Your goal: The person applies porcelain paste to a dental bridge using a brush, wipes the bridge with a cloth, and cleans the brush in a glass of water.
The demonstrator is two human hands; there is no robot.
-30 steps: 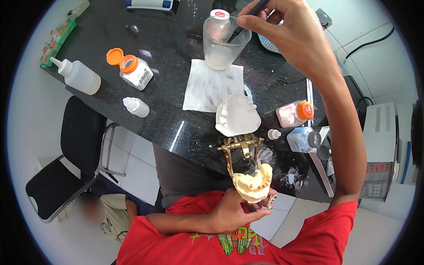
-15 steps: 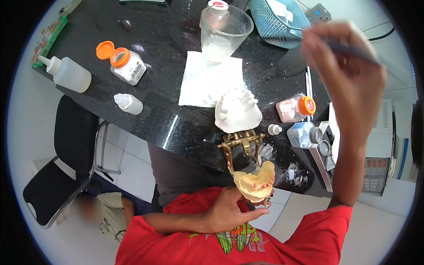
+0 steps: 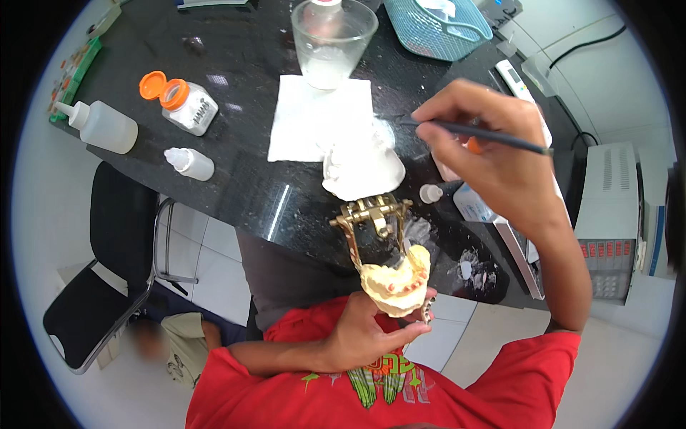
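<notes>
Near my body, my left hand is closed around the underside of a yellow dental cast with pinkish teeth spots. By its thumb and fingertips shows a small dark metal denture framework. The cast joins a brass articulator, whose other end carries a white plaster cast lying on the table. My right hand pinches a slim dark-handled tool, apparently a brush, held level above the table. Its thin tip points left, just beyond the white cast; the exact tip is hard to make out.
A white paper towel lies under a glass cup. Leftward stand an orange-capped jar, a dropper bottle and a squeeze bottle. A blue basket sits far right. Powder residue marks the near edge. Another person is at lower left.
My right hand has come down and left from near the blue basket, bringing the tool toward the white cast. My left hand keeps its hold; the whole view has shifted slightly.
</notes>
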